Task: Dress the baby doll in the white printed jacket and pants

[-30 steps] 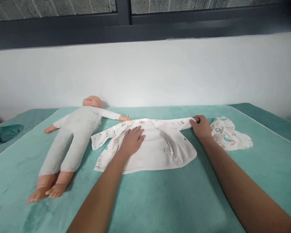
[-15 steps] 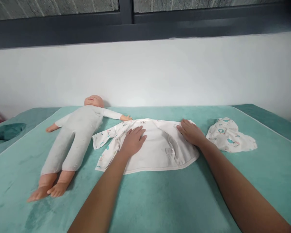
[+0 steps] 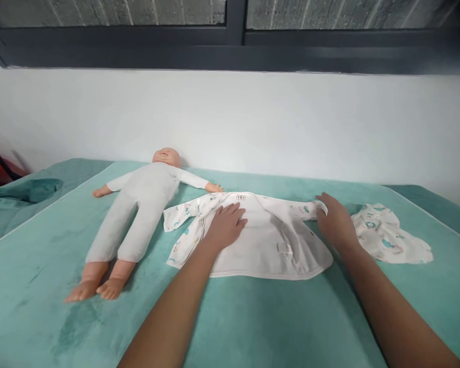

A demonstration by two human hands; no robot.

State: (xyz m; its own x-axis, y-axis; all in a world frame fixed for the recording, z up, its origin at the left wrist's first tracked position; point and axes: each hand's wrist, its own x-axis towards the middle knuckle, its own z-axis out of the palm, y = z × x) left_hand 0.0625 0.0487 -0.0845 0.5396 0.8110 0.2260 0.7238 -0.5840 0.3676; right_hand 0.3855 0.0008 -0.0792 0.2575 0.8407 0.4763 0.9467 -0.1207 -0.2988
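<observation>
The white shirt (image 3: 260,255) lies spread on the green cover (image 3: 253,327), the left hand (image 3: 227,225) flat on it, fingers loose, the right hand (image 3: 336,224) touching a cuff, grip unclear, printed cloth (image 3: 393,239) and doll (image 3: 151,186) either side, wall (image 3: 253,122) beyond.

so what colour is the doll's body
The body is plain white cloth, clearest in the head view.

Soft, diffuse light is filling the scene, glowing palest on the wall (image 3: 249,122) beyond the bed's (image 3: 276,327) far edge. Faint shadows are pooling beside the doll (image 3: 147,199) and in the shirt's (image 3: 260,250) folds; fine print is blurring slightly.
</observation>
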